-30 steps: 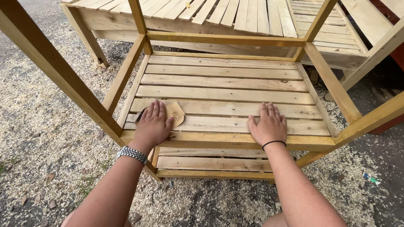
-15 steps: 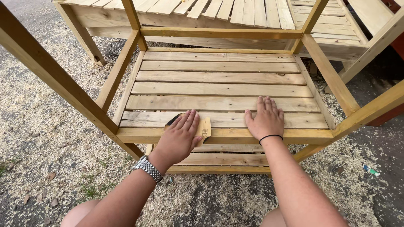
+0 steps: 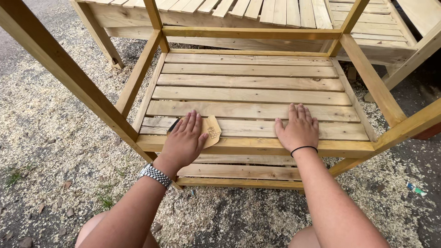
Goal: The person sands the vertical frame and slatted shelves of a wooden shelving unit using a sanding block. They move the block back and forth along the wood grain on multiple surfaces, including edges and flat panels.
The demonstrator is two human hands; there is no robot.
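1. The left hand [image 3: 184,140] lies flat with fingers together, pressing a tan sheet of sandpaper [image 3: 209,131] onto the slatted shelf [image 3: 250,94], left of centre in the frame.
2. The right hand [image 3: 298,131] rests palm down, fingers slightly spread, on the same front slat; it holds nothing.
3. Risk: bare fingertips run over rough wood and could pick up splinters.
4. The sheet's free corner overhangs a gap between slats, so it may catch, fold or tear.
5. The metal wristwatch [image 3: 155,174] could scrape the front rail [image 3: 257,146].
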